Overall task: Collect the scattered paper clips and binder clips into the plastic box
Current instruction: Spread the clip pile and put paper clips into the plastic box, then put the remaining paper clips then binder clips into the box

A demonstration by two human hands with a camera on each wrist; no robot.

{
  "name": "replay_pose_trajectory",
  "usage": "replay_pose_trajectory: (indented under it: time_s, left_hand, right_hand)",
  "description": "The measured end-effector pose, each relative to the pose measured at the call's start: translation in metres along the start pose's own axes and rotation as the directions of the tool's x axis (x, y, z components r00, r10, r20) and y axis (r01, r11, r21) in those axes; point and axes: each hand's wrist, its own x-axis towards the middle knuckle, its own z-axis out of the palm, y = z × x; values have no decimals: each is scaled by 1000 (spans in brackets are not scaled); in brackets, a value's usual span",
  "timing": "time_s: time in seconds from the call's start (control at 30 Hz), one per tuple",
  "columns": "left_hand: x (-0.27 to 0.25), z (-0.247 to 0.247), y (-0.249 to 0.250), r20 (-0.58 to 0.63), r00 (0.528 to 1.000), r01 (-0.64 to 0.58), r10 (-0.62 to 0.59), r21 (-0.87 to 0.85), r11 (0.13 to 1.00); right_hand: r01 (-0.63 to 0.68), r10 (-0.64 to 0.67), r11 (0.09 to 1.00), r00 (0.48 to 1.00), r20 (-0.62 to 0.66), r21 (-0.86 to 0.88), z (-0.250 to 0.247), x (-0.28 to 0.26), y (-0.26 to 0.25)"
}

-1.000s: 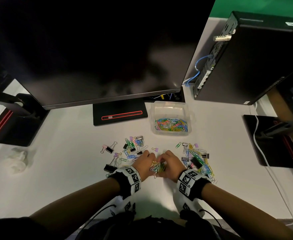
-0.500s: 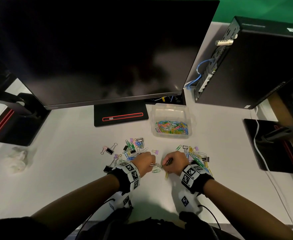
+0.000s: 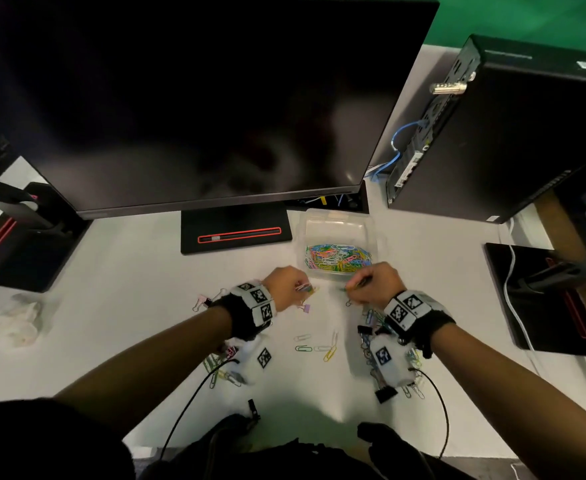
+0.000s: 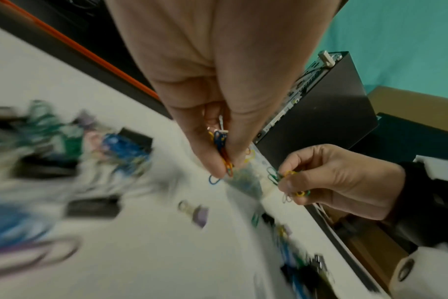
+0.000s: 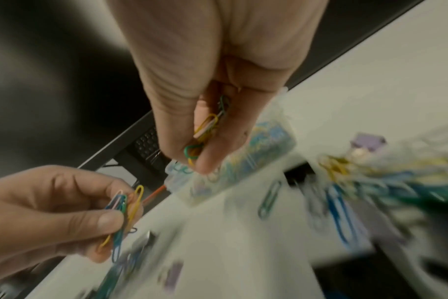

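The clear plastic box (image 3: 336, 221) sits in front of the monitor with many coloured paper clips in it. My left hand (image 3: 289, 287) pinches a small bunch of paper clips (image 4: 224, 155) just left of the box's near edge. My right hand (image 3: 371, 282) pinches another bunch of paper clips (image 5: 205, 129) at the box's near right corner. Both hands are raised above the table. Several loose paper clips (image 3: 319, 344) lie between my wrists. Piles of paper clips and binder clips lie under each forearm, partly hidden, with a black binder clip (image 3: 385, 393) on the right.
A large dark monitor (image 3: 198, 98) on its stand (image 3: 236, 233) rises behind the box. A black computer case (image 3: 513, 133) stands at the right, with cables (image 3: 513, 306) beside it. Crumpled tissue (image 3: 21, 318) lies at the left. Other monitor bases flank both sides.
Both hands have lifted off the table with pinched bunches of paper clips and moved forward to the box's near edge. A few clips stayed on the table where the hands were.
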Motion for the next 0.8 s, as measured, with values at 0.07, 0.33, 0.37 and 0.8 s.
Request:
replay_pose_trajectory:
  time_s: [0.07, 0.33, 0.37, 0.8]
  left_hand:
    - [14, -11, 17, -65, 998, -7, 4, -47, 999]
    - [61, -21, 50, -153, 981, 111, -123, -82, 990]
    - [65, -18, 50, -138, 982, 119, -131, -94, 988]
    - [20, -45, 14, -146, 989, -42, 4, -257, 966]
  right_hand:
    - [22, -21, 1000, 997, -70, 14, -8, 15, -9]
    - [96, -115, 987, 983, -143, -129, -12, 47, -20]
    - [101, -120, 984, 985, -123, -149, -12, 46, -19]
    - [380, -359, 864, 925, 125, -330, 14, 7, -1]
